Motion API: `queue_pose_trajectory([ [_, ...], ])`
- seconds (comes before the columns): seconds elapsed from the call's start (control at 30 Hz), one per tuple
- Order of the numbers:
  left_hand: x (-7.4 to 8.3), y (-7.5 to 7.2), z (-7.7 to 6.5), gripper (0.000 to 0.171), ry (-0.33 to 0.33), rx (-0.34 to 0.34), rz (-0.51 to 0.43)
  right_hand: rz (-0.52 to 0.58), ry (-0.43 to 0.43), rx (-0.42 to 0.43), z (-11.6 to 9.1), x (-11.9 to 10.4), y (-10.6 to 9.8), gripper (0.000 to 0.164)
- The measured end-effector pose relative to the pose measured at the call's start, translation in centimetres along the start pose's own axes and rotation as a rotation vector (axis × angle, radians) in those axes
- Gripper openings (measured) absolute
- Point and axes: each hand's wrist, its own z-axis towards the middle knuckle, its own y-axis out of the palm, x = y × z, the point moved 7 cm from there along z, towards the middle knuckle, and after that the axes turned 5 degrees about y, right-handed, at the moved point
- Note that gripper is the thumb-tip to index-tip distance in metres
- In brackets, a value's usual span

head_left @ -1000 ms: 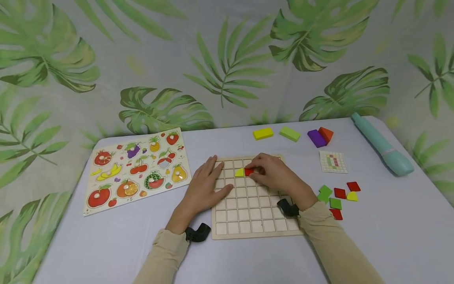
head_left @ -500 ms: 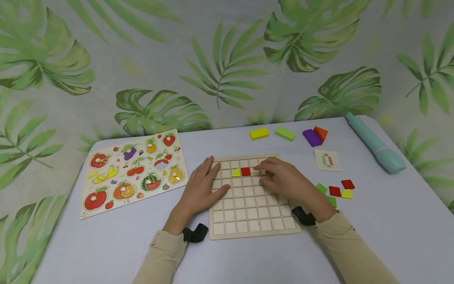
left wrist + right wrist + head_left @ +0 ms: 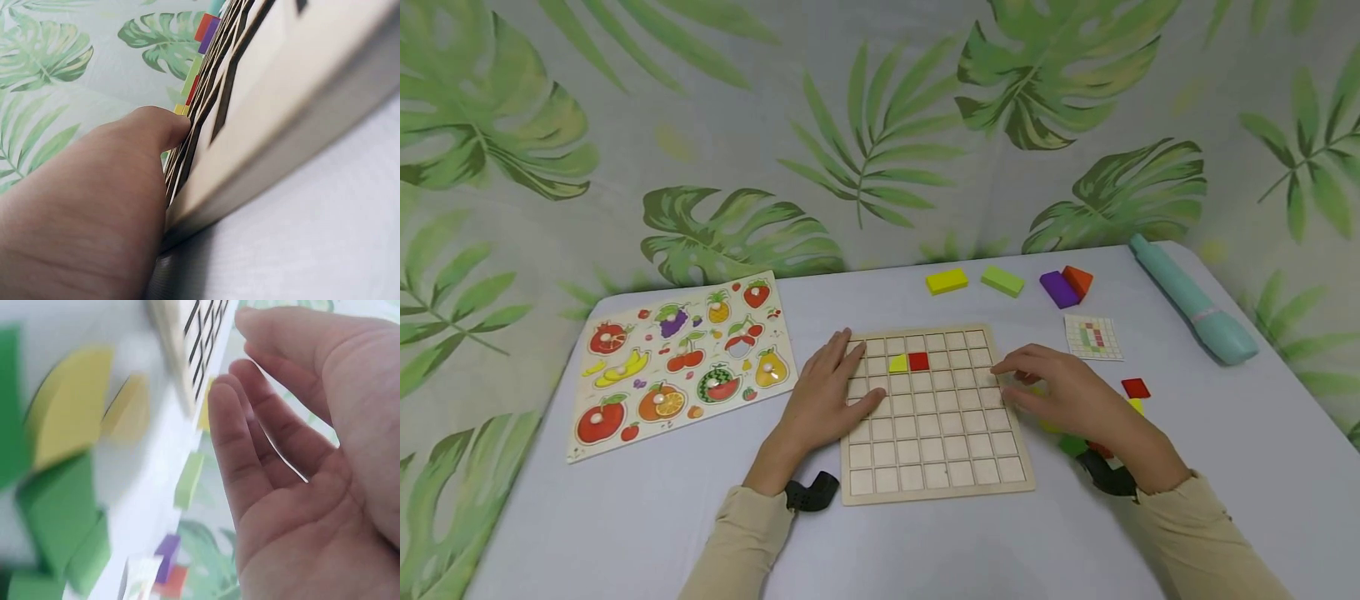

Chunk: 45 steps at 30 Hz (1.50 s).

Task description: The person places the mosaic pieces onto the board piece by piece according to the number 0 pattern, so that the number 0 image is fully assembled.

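Note:
A wooden grid board (image 3: pixel 936 475) lies flat in the middle of the table, with a yellow tile (image 3: pixel 898 364) and a red square tile (image 3: pixel 919 362) side by side in its upper cells. My left hand (image 3: pixel 827 400) rests on the board's left edge, fingers straight and thumb spread. Over the board's right edge hovers my right hand (image 3: pixel 1067 392), its fingers loosely bent with nothing between them in the right wrist view. Beneath and beside it lie loose tiles, including a yellow tile (image 3: pixel 72 403) and a green tile (image 3: pixel 62 509); the hand partly hides them in the head view.
A fruit puzzle board (image 3: pixel 681 362) lies at the left. Along the back are a yellow block (image 3: pixel 947 282), a light green block (image 3: pixel 1002 282), a purple block (image 3: pixel 1058 290) and an orange block (image 3: pixel 1078 281). A pattern card (image 3: pixel 1093 337) and a teal bottle-like object (image 3: pixel 1195 300) lie at the right.
My right hand let go of the red tile, leaving it in a cell beside the yellow one, and moved right toward the loose tiles. The left hand stayed on the board's edge.

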Motion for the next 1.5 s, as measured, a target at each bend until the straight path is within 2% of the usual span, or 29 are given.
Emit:
queue_pose_trajectory([
  [0.2, -0.1, 0.0, 0.0, 0.080, -0.002, 0.001, -0.001, -0.020, 0.042, -0.058, -1.4, 2.3, -0.5, 0.032],
  [0.43, 0.0, 0.0, 0.0, 0.080, -0.007, -0.012, -0.007, -0.039, 0.016, -0.090, -2.4, 4.1, -1.3, 0.039],
  [0.53, 0.0, -0.1, 0.0, 0.080, -0.010, -0.008, 0.002, -0.041, 0.032, -0.100, -2.5, 4.7, -1.3, 0.039],
  [0.83, -0.2, -0.1, -0.1, 0.080, -0.016, -0.009, -0.002, -0.086, 0.038, -0.060, -1.9, 4.6, -0.6, 0.030],
  [1.07, 0.0, -0.2, -0.1, 0.080, 0.001, 0.011, 0.000, -0.127, 0.076, -0.057, -1.5, 4.4, -0.3, 0.028],
  [1.27, -0.2, 0.0, -0.1, 0.079, -0.003, 0.007, -0.005, -0.116, 0.113, -0.066, -1.0, 4.0, 0.0, 0.028],
  [1.5, -0.3, 0.1, -0.1, 0.080, 0.003, 0.017, -0.011, -0.100, 0.094, -0.048, -0.1, 3.4, 0.0, 0.025],
])
